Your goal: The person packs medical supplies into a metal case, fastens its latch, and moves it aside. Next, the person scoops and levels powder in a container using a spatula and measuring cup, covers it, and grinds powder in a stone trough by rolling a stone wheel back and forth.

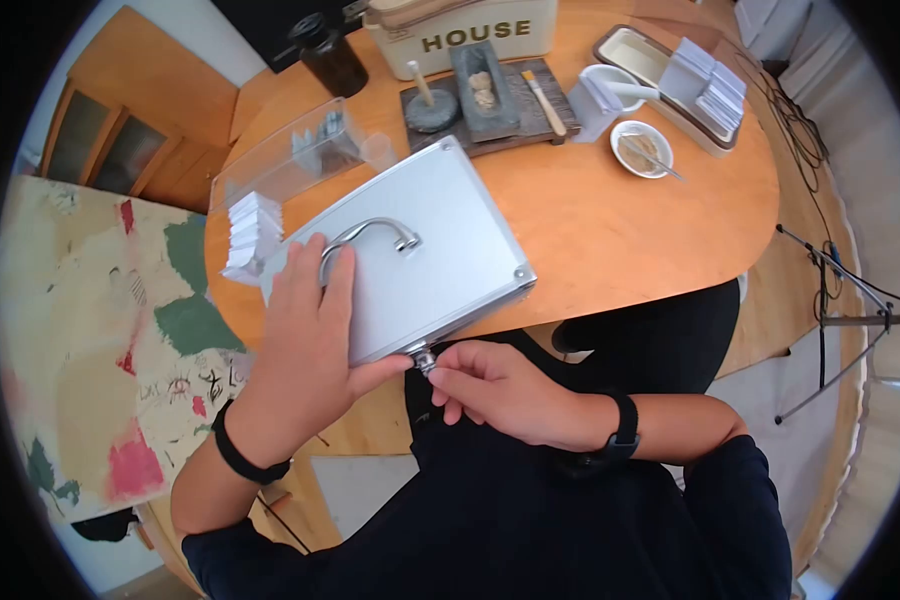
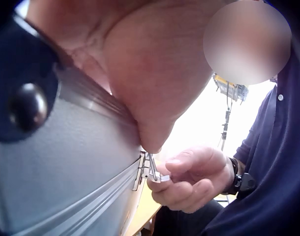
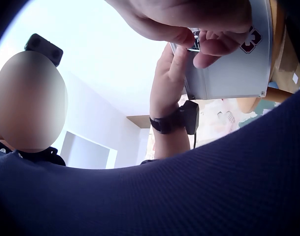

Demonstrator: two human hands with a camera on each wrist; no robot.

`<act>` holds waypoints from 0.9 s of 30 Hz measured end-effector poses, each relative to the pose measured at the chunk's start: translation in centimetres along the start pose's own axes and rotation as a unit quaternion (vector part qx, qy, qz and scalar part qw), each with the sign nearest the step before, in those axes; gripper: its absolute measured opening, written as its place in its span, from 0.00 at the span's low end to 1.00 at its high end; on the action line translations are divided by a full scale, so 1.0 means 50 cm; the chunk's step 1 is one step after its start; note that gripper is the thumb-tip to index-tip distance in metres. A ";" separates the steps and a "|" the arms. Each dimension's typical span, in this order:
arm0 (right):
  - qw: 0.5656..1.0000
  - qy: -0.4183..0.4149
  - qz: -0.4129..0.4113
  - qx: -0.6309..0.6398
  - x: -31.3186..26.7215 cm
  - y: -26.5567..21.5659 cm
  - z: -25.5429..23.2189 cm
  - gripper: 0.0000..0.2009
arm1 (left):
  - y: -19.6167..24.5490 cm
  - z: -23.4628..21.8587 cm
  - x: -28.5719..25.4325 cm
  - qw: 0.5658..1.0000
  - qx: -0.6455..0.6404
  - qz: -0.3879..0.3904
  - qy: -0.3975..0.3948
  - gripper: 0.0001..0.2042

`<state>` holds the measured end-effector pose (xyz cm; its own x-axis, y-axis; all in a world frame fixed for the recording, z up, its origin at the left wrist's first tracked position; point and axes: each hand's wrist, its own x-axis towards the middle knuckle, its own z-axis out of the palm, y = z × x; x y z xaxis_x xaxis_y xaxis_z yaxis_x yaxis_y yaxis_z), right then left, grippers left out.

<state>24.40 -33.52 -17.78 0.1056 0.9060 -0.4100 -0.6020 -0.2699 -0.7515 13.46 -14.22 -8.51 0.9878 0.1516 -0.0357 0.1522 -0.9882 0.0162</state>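
Observation:
A silver metal case (image 1: 450, 230) with a curved handle (image 1: 370, 228) on its lid lies at the front edge of the table, its near corner jutting over my lap. Flat across the lid rests my left hand (image 1: 308, 325), fingers stretched beside the handle, thumb reaching down to the front edge. Just under that thumb, my right hand (image 1: 505, 388) pinches the metal latch (image 2: 152, 173) between thumb and curled fingers. In the left wrist view the latch's loop stands out from the case's side. The right wrist view shows a dark red emblem (image 3: 251, 40) on the case.
Behind the case sits a dark board with a stone trough (image 1: 480, 105) and a brush (image 1: 545, 105). A white bowl (image 1: 625, 165) with a spoon stands at right, a cream HOUSE bin (image 1: 470, 45) at back. Left are a clear plastic box (image 1: 260, 175) and folded white papers (image 1: 253, 235).

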 end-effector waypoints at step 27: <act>0.808 0.067 -0.405 -0.422 0.007 0.015 -0.031 0.09 | 0.010 -0.010 0.010 1.000 -0.011 0.015 0.015 0.52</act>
<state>25.23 -33.94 -19.28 0.3131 0.8687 0.3839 0.4568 0.2167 -0.8628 14.04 -14.62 -8.02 0.9924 0.1226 -0.0048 0.1227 -0.9917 0.0387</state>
